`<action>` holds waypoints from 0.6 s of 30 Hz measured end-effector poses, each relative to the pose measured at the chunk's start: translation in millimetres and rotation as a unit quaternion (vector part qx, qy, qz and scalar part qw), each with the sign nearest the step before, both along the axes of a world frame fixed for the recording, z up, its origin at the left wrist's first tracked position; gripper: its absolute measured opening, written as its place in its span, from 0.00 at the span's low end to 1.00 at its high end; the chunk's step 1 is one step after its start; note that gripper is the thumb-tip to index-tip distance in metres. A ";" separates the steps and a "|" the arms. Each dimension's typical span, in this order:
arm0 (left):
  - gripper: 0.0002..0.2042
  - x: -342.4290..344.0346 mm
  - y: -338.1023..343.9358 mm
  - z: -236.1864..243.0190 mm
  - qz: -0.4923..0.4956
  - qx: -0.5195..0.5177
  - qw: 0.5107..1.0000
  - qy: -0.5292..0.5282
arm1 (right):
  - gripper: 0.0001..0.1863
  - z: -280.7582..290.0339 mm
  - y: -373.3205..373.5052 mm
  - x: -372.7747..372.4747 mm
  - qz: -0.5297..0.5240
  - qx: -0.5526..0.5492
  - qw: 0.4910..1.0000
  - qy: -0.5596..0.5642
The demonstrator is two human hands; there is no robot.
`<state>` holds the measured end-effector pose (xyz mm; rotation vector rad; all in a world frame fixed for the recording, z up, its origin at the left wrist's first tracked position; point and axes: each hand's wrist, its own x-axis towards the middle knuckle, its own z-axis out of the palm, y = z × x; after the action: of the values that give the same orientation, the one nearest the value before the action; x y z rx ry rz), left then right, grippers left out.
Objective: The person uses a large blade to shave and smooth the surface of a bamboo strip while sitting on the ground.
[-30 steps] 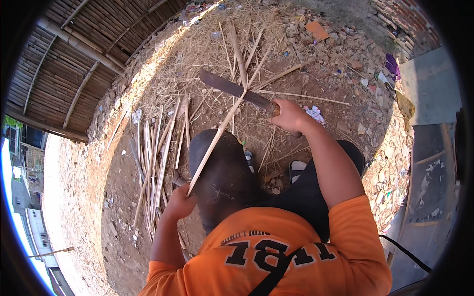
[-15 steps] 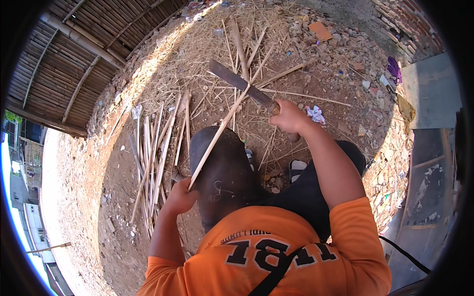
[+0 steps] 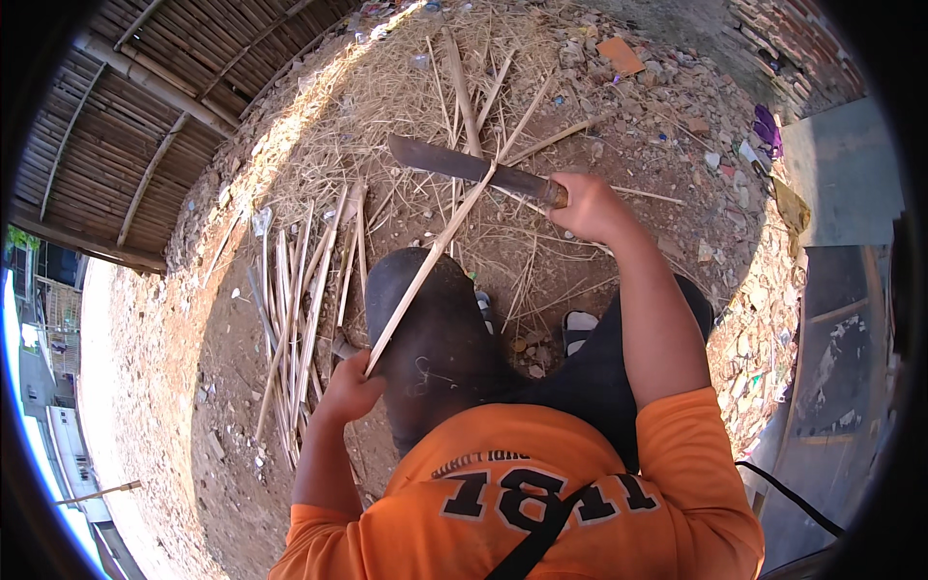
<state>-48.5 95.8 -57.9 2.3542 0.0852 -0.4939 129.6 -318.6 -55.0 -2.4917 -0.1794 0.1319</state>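
Bamboo strip (image 3: 435,256) slanting upward from left hand (image 3: 350,387), clamped on its lower end; right hand (image 3: 590,208) gripping machete (image 3: 464,166), blade crossing strip's upper part above scattered bamboo slats (image 3: 290,309).

Machete (image 3: 464,166) blade seemingly against bamboo strip (image 3: 437,253)

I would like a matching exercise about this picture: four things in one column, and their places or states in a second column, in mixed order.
Things:
1. machete
2. long bamboo strip
3. bundle of split strips
4. orange brick piece

Places or states:
A. lying on the ground beside the left arm
B. held by its handle in the right hand
C. far off among the rubble, at the top
D. lower end gripped in the left hand, running up to the blade

Pairs: 1-B, 2-D, 3-A, 4-C
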 end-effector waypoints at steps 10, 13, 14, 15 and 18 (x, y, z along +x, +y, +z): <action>0.13 -10.3 -6.6 -1.8 0.034 0.071 0.996 -0.038 | 0.20 -34.7 96.4 -23.2 -0.152 0.115 0.982 -0.005; 0.14 -9.8 2.4 8.1 0.047 -0.036 0.998 -0.001 | 0.18 -14.2 52.6 -8.7 -0.073 -0.011 0.992 -0.107; 0.14 -9.8 8.0 2.9 0.042 -0.017 0.999 0.016 | 0.18 -11.6 47.1 -8.7 -0.072 -0.012 0.992 -0.106; 0.14 -9.3 12.9 0.1 0.038 0.003 0.999 0.033 | 0.18 -9.5 43.0 -8.6 -0.068 -0.023 0.993 -0.092; 0.13 -2.7 23.0 -0.2 0.029 0.035 0.997 0.059 | 0.18 -2.3 27.1 -6.0 -0.046 -0.047 0.995 -0.075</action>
<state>-51.3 118.8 -58.1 2.3818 0.2301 -0.6108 123.6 -291.5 -57.3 -2.5987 -0.1229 -0.0879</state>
